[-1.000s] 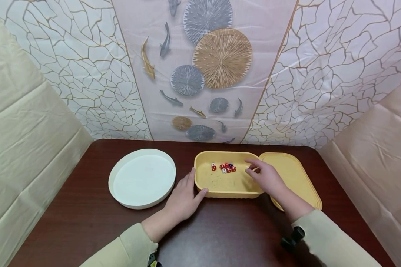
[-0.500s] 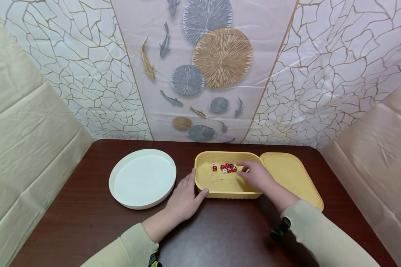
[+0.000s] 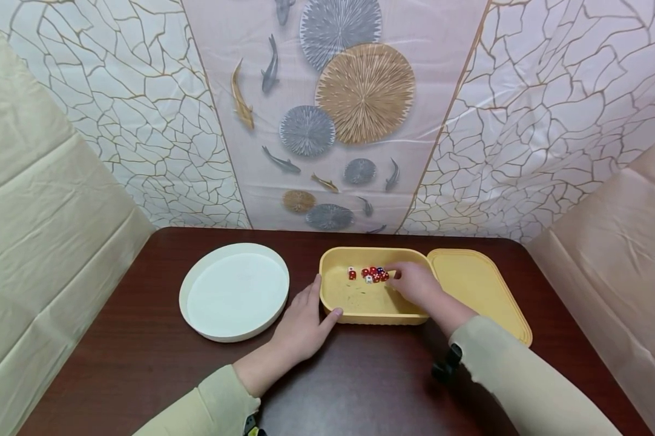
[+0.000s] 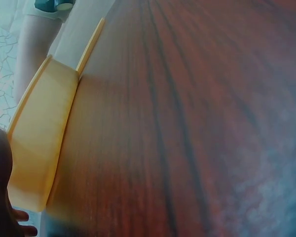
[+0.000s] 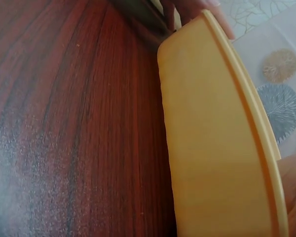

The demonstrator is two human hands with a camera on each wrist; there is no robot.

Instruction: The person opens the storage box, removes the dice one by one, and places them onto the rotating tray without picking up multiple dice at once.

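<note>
In the head view my left hand [image 3: 300,327] rests at the front left corner of a yellow plastic box [image 3: 382,318], fingers along its left side and thumb at its front wall. My right hand [image 3: 417,284] reaches inside over the right end, thumb and forefinger spread with their tips right at the edge of a cluster of dice [image 3: 375,274]. Most dice in it are red, with a white one and a dark blue one. Apart to the left lie a white die [image 3: 352,269] and a red die [image 3: 352,275]. Both wrist views show the box's outer wall [image 5: 212,123]; it hides the dice.
A round white tray [image 3: 235,297] stands left of the box on the dark wooden table [image 3: 349,381]. To the right lies a flat yellow lid [image 3: 477,290], partly covered by the right forearm. Patterned cloth [image 3: 322,169] rises behind the table.
My right hand has moved left inside the box, from near its right end to the edge of the dice cluster. My left hand stays at the box corner.
</note>
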